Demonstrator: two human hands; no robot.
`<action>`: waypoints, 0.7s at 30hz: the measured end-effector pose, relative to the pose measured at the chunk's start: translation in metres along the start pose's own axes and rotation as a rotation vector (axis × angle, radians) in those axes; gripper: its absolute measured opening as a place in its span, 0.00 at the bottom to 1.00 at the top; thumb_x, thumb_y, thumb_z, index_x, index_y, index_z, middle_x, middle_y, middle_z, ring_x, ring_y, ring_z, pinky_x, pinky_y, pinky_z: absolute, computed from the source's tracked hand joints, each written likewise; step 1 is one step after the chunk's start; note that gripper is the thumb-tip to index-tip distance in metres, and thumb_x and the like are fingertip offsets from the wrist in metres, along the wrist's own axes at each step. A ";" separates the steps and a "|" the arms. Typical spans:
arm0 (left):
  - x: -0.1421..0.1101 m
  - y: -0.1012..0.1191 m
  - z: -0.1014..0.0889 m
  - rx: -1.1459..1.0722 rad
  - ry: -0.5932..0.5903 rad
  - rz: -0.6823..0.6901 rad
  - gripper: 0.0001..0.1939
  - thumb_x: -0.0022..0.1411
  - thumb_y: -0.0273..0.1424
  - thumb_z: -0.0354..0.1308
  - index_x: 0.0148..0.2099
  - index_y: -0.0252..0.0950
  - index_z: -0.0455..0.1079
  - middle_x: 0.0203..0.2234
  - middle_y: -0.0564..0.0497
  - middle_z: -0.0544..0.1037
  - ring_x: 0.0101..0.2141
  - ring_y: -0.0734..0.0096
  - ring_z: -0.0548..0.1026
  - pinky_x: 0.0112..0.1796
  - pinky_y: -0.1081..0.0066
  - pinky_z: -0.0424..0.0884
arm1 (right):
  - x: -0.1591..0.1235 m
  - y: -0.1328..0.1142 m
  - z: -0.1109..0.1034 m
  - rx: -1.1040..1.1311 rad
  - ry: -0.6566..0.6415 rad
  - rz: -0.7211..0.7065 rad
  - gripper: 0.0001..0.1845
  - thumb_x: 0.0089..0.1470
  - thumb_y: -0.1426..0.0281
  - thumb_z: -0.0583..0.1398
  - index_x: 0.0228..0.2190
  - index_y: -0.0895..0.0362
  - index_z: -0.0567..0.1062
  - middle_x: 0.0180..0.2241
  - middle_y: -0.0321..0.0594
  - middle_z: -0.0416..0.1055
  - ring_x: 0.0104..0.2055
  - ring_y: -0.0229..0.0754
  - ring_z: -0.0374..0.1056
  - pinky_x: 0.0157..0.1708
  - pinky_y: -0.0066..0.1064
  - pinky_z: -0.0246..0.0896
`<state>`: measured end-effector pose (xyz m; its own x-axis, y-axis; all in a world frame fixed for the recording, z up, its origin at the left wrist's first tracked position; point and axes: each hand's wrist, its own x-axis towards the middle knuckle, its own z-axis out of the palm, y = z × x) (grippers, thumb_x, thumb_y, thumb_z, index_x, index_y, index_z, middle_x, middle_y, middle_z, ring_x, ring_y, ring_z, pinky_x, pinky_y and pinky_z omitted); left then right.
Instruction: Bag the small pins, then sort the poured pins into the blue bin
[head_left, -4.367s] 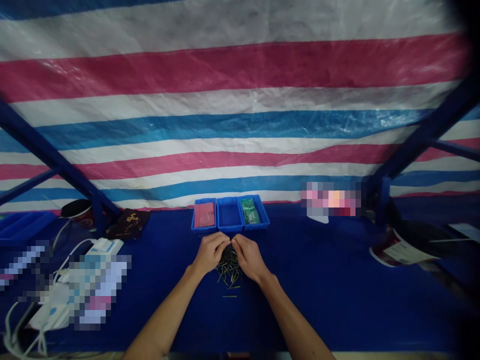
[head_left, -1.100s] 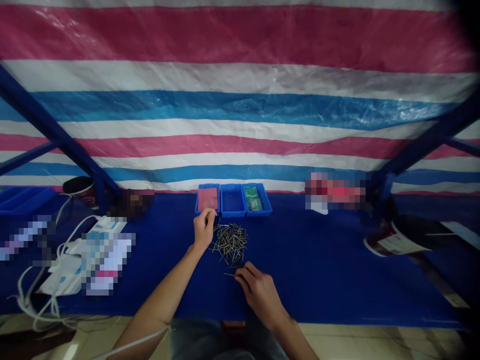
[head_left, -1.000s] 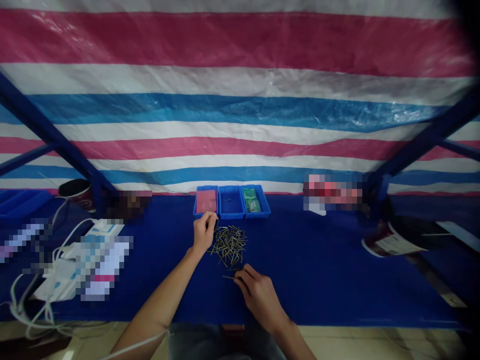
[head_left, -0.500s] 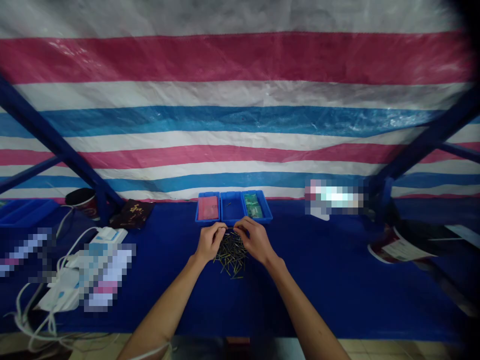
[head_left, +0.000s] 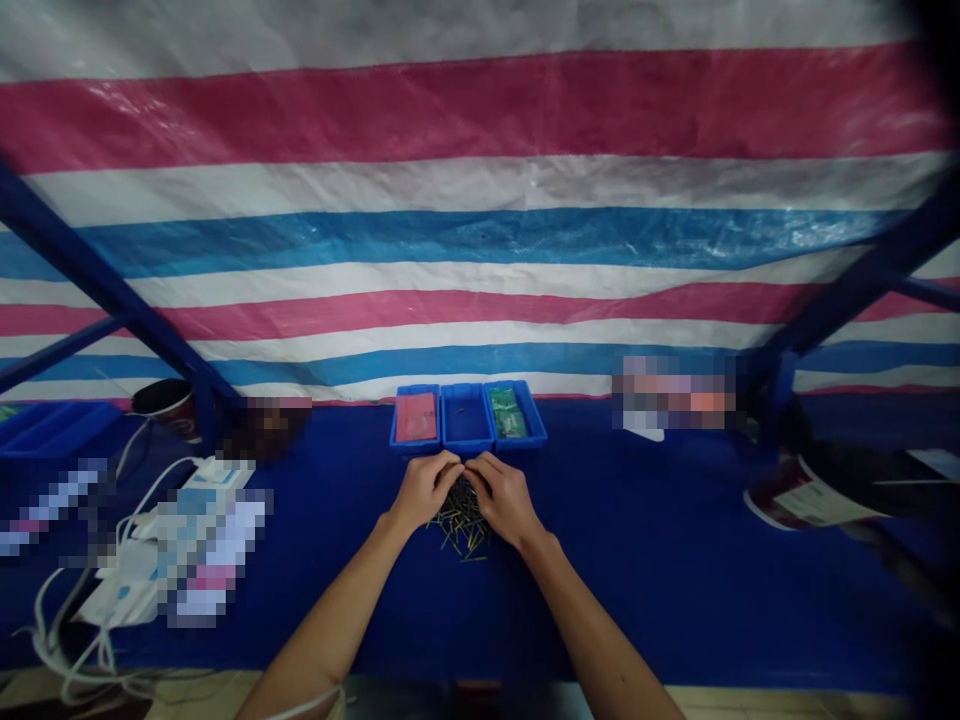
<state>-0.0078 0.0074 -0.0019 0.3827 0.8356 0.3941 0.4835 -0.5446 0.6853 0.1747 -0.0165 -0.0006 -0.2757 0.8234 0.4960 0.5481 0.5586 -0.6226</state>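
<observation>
Over the far part of a pile of thin screw-like metal pieces point(head_left: 463, 528), my left hand point(head_left: 426, 487) and my right hand point(head_left: 502, 492) meet with their fingertips close together. Both are closed in a pinch; whatever sits between the fingers is too small to make out. Just beyond them stand three joined blue bins: the left bin point(head_left: 394, 440) holds a pink packet point(head_left: 416, 415), the middle bin point(head_left: 463, 428) has one small dark piece in it, and the right bin point(head_left: 538, 432) holds green packets point(head_left: 508, 412).
A white power strip with cables point(head_left: 127, 575) lies at left, near a dark cup point(head_left: 169, 408) and another blue tray point(head_left: 64, 425). At right a dark red container with a white label point(head_left: 817, 495) stands on the blue table point(head_left: 637, 560). Striped sheeting point(head_left: 480, 240) hangs behind.
My hands have come closer together, the fingertips closing the small gap between them. The bins and the pile stay in place, and the view has shifted slightly.
</observation>
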 end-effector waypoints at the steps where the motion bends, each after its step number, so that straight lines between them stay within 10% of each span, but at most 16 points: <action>1: 0.000 0.000 0.000 0.000 -0.010 0.006 0.14 0.72 0.35 0.49 0.36 0.36 0.71 0.23 0.54 0.72 0.24 0.74 0.70 0.31 0.75 0.64 | 0.000 0.000 0.000 -0.003 0.000 0.000 0.11 0.68 0.70 0.52 0.41 0.54 0.75 0.36 0.41 0.72 0.35 0.41 0.70 0.37 0.29 0.62; 21: -0.001 0.002 0.002 0.008 0.055 0.021 0.14 0.71 0.34 0.49 0.36 0.35 0.71 0.23 0.53 0.71 0.24 0.73 0.69 0.31 0.74 0.63 | 0.001 -0.005 -0.004 -0.008 -0.003 0.025 0.12 0.69 0.70 0.50 0.43 0.54 0.74 0.36 0.41 0.72 0.34 0.41 0.70 0.37 0.29 0.61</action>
<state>-0.0052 0.0054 -0.0020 0.3485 0.8268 0.4415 0.4825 -0.5621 0.6718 0.1748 -0.0186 0.0059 -0.2647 0.8372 0.4787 0.5613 0.5374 -0.6294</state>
